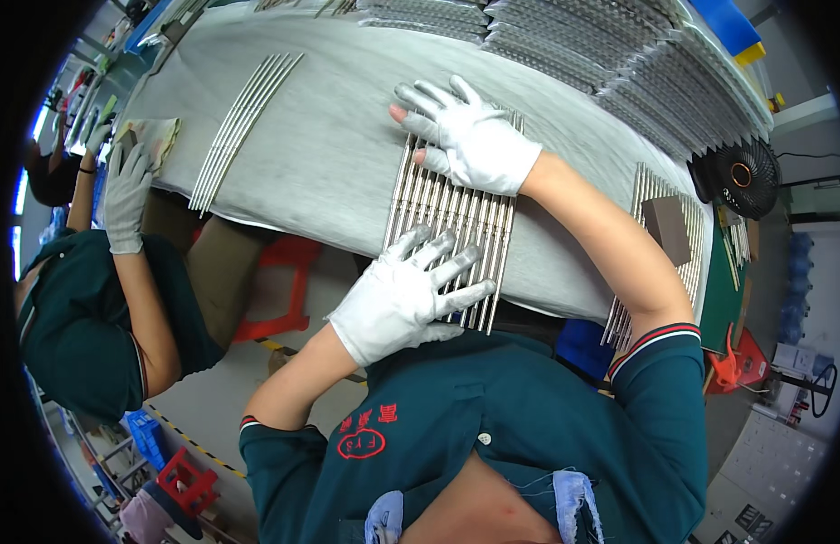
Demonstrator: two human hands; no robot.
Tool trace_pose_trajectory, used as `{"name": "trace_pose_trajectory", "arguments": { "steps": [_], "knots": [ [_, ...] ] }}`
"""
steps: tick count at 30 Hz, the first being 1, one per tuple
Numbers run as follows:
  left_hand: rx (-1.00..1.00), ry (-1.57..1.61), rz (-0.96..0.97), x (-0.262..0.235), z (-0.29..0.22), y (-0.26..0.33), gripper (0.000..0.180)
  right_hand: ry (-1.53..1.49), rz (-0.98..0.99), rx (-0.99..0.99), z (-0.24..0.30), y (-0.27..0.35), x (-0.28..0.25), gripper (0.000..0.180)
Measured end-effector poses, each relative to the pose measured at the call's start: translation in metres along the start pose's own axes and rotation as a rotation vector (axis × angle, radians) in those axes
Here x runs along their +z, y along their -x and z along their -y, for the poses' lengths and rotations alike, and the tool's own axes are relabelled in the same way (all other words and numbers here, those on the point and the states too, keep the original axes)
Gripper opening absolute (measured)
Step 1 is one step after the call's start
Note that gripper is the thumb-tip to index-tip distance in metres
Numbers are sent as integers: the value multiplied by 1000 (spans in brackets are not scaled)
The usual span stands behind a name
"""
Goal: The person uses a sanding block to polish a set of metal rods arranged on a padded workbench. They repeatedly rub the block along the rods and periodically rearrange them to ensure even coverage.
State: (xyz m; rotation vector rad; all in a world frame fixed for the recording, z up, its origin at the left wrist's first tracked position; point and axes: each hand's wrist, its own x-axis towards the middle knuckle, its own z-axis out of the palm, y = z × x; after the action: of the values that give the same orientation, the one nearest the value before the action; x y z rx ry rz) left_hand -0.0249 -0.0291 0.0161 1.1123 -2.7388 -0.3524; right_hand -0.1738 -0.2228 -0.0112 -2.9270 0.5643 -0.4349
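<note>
A row of slim, shiny metal rods point(449, 207) lies side by side on the cloth-covered table in front of me, with their near ends reaching past its edge. Over their near part lies my left hand point(397, 295), in a white glove with greyed fingertips, its fingers spread across the rods. My right hand point(483, 140), gloved too, rests across their far part with fingers stretched to the left. Two bare fingertips show on that glove. Neither hand is closed around a rod; the palms hide part of the row.
Further left lies a smaller group of rods point(243, 131). A brown block point(666, 229) sits on more rods point(624, 313) at right. Stacked bundles point(610, 59) line the far side, near a black fan point(742, 177). At left, a co-worker's gloved hand point(125, 199) is by the table; a red stool point(288, 290) stands below.
</note>
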Motion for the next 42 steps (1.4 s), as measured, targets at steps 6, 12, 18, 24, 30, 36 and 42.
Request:
{"name": "trace_pose_trajectory", "arguments": {
  "steps": [6, 12, 18, 24, 30, 36, 42],
  "knots": [
    [-3, 18, -28, 0, 0, -1, 62, 102, -6, 7, 2, 21, -3, 67],
    [-7, 52, -40, 0, -1, -2, 62, 116, 68, 7, -11, 58, -20, 68],
    [-10, 41, -30, 3, 0, -1, 66, 145, 122, 31, -17, 84, -31, 66],
    [-9, 42, -30, 4, 0, -1, 65, 111, 31, 12, -11, 58, -16, 66],
    [-14, 28, -51, 4, -2, 0, 65, 106, 32, 0, 0, 32, -8, 68],
    [0, 25, -49, 3, -1, -2, 66, 114, 75, 33, -9, 67, -24, 71],
    [10, 23, -71, 6, 0, 0, 65, 187, 190, 89, -25, 107, -48, 77]
  ]
}}
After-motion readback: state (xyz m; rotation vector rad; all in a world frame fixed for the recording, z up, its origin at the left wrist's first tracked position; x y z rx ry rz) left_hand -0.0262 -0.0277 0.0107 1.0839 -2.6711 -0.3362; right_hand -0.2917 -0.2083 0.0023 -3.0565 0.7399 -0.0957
